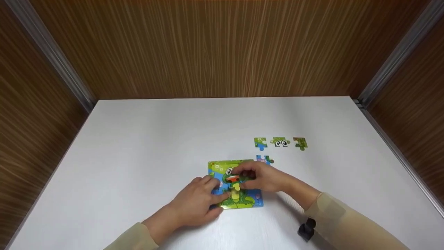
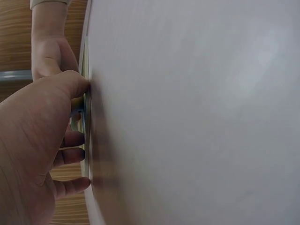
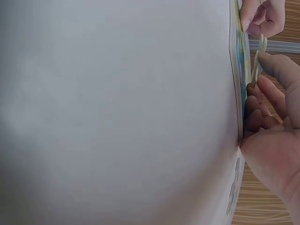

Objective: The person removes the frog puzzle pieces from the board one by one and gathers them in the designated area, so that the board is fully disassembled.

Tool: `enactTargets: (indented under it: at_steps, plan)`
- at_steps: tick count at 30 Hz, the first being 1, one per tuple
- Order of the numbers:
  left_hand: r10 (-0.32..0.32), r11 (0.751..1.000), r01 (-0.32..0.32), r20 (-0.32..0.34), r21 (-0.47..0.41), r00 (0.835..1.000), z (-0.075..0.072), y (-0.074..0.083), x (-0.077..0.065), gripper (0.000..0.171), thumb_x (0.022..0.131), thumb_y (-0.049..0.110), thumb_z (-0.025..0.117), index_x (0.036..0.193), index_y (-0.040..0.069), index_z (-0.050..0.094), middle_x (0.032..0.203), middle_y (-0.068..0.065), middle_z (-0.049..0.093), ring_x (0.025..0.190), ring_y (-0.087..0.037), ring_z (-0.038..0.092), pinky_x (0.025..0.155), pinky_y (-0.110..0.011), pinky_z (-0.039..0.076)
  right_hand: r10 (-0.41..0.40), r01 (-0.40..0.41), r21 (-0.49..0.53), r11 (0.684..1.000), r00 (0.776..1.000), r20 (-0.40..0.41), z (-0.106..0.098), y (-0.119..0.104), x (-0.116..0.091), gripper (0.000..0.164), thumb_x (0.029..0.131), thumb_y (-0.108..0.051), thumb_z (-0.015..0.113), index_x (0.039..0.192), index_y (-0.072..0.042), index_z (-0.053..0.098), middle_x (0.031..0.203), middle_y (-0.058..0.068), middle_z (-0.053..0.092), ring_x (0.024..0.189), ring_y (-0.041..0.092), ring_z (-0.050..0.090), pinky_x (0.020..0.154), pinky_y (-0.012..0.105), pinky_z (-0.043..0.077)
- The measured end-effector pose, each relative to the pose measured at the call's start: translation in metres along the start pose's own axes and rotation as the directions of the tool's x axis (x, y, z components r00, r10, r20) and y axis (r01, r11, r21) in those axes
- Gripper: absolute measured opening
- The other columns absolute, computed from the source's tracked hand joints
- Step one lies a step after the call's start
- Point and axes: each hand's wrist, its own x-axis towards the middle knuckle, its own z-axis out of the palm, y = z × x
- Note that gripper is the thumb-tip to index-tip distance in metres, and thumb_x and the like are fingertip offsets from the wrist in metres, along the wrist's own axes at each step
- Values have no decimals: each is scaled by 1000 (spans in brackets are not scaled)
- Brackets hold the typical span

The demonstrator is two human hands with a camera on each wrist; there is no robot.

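Observation:
A frog picture puzzle (image 1: 242,205) lies flat on the table in the head view, with both hands over it. My right hand (image 1: 267,177) pinches a puzzle piece (image 3: 256,68) between thumb and forefinger. In the right wrist view that piece stands tilted above the picture. My left hand (image 1: 197,201) rests on the puzzle's left side, its fingers spread over the picture and its thumb by the near edge. Fingers and palms hide parts of the frog.
Beyond the puzzle lie loose pieces: a green-and-blue one (image 1: 260,143), one with two eyes (image 1: 280,142) and a green-brown one (image 1: 300,143). Another piece (image 1: 263,159) lies at the puzzle's far right corner. Wood-grain panels (image 1: 222,48) enclose the white table (image 1: 138,146).

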Motion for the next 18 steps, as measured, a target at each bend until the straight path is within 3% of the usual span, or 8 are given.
enactTargets:
  at_steps: [6, 11, 18]
  plan:
    - [-11, 1000, 11, 13, -10, 1000, 1, 0, 1, 41, 105, 42, 59, 142, 31, 70, 121, -5, 61, 106, -20, 52, 93, -44, 53, -50, 50, 13, 999, 998, -42, -2, 2, -6, 36, 98, -15, 78, 133, -13, 71, 128, 0, 67, 106, 22, 61, 91, 31, 52]
    - [-20, 1000, 20, 21, -8, 1000, 2, -2, 3, 41, 106, 43, 57, 143, 32, 70, 124, -5, 62, 109, -20, 53, 95, -45, 52, -108, 104, -40, 994, 988, -108, -14, 1, -13, 35, 97, -17, 79, 131, -15, 72, 122, -1, 69, 104, 29, 63, 92, 42, 55]
    - [-23, 1000, 24, 33, -9, 999, 3, -5, 6, 41, 106, 43, 57, 144, 32, 69, 124, -6, 61, 109, -21, 52, 95, -45, 52, -90, 75, -91, 993, 980, -175, -40, 3, -28, 33, 97, -18, 80, 129, -18, 74, 125, -5, 70, 109, 32, 63, 96, 46, 56]
